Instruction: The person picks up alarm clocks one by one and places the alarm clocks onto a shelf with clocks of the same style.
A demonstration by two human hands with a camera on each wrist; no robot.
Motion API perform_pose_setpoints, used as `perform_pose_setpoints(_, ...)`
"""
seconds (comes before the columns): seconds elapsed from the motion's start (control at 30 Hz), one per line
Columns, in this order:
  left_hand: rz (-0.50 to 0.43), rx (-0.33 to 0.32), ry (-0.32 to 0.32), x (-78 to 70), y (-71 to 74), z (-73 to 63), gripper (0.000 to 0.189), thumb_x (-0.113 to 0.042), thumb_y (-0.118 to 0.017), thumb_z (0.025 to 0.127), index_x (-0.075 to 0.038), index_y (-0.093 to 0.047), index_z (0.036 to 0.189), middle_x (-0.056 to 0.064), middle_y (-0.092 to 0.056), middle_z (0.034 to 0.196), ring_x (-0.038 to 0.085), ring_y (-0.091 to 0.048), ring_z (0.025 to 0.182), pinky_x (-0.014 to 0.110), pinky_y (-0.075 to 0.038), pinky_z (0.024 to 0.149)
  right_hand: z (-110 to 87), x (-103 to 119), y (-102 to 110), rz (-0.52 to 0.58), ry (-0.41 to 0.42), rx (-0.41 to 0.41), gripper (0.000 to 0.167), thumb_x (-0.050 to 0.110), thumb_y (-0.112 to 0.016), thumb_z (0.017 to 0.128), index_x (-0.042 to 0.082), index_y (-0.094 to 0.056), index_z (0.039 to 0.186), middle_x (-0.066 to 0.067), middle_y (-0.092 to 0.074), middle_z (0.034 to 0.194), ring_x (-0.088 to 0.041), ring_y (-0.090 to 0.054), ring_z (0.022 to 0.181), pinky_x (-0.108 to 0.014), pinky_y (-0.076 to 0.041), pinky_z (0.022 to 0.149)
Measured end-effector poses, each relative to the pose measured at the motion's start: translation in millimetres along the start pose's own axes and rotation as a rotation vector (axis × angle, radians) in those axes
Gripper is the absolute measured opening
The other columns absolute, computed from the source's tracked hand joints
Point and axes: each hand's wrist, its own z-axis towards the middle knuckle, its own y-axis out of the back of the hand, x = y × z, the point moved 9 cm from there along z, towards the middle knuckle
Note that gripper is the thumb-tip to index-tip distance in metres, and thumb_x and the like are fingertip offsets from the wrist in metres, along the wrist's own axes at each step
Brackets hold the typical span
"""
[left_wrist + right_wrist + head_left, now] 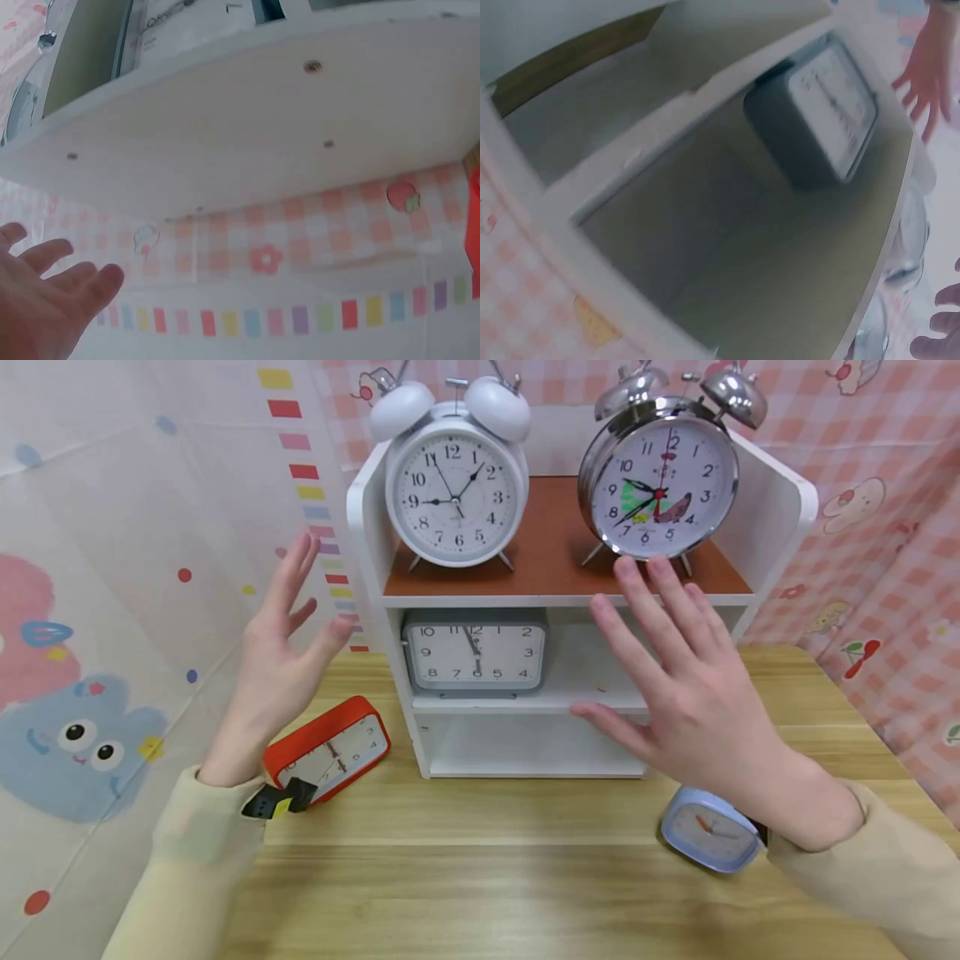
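Observation:
My left hand (281, 647) is raised with fingers spread, left of a small white shelf (570, 602), holding nothing. My right hand (682, 693) is also empty, its fingers extended in front of the shelf's right side, fingertips just below the silver twin-bell alarm clock (660, 485). On the brown top board a white twin-bell alarm clock (456, 493) stands to the left of the silver one. A grey rectangular clock (476, 653) sits at the left of the middle compartment. The right wrist view shows that grey clock (821, 112) beside bare shelf space.
A red clock (330, 747) lies tilted on the wooden table (480, 877) below my left hand. The light-blue clock (711, 831) rests under my right wrist, partly covered by it. Patterned sheets (112, 610) hang at the left and behind.

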Motion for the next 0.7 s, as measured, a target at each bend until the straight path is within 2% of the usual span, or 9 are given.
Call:
perform_pose_setpoints(0.17, 0.099, 0.001, -0.009, 8.9, 9.3, -11.8, 0.076, -0.037, -0.070, 0.100, -0.036, -0.031, 0.165, -0.013, -0.032, 0.174, 0.015, -0.030, 0.163, 0.064, -0.036, 0.126, -3.8, -24, 17, -0.010, -0.091, -0.094, 0.073, 0.063, -0.052, 0.104, 0.006, -0.056, 0.149, -0.020, -0.049, 0.163, -0.034, -0.038, 0.159, -0.049, -0.028, 0.134)
perform_pose_setpoints(0.3, 0.180, -0.006, -0.025, 15.4, 19.8, -20.3, 0.077, -0.028, -0.072, 0.100, -0.035, -0.032, 0.165, -0.008, -0.034, 0.174, 0.023, -0.034, 0.161, 0.067, -0.038, 0.123, -6.3, -42, 31, 0.009, -0.165, -0.176, 0.072, 0.063, -0.056, 0.101, 0.010, -0.056, 0.150, -0.019, -0.050, 0.163, -0.035, -0.038, 0.159, -0.052, -0.028, 0.134)
perform_pose_setpoints(0.4, 0.251, -0.016, -0.050, 18.7, 26.7, -26.4, 0.079, -0.024, -0.075, 0.098, -0.032, -0.034, 0.165, -0.004, -0.035, 0.173, 0.028, -0.036, 0.161, 0.066, -0.036, 0.124, -8.5, -58, 40, 0.015, -0.212, -0.224, 0.071, 0.063, -0.059, 0.100, 0.013, -0.056, 0.150, -0.021, -0.049, 0.162, -0.040, -0.037, 0.158, -0.055, -0.027, 0.134)
perform_pose_setpoints(0.6, 0.351, -0.018, -0.130, 18.6, 31.3, -35.6, 0.085, -0.009, -0.080, 0.089, -0.021, -0.040, 0.163, 0.005, -0.038, 0.172, 0.034, -0.035, 0.161, 0.062, -0.029, 0.131, -11.2, -93, 49, 0.012, -0.328, -0.239, 0.069, 0.062, -0.060, 0.099, 0.022, -0.051, 0.155, -0.027, -0.044, 0.162, -0.046, -0.036, 0.157, -0.058, -0.021, 0.135)
perform_pose_setpoints(0.7, 0.392, 0.005, -0.123, 21.5, 31.8, -39.4, 0.086, -0.010, -0.081, 0.088, -0.021, -0.041, 0.163, 0.007, -0.039, 0.172, 0.037, -0.036, 0.159, 0.065, -0.031, 0.129, -11.0, -103, 50, 0.023, -0.391, -0.211, 0.080, 0.065, -0.057, 0.099, 0.010, -0.047, 0.157, -0.029, -0.041, 0.163, -0.045, -0.035, 0.157, -0.056, -0.021, 0.136)
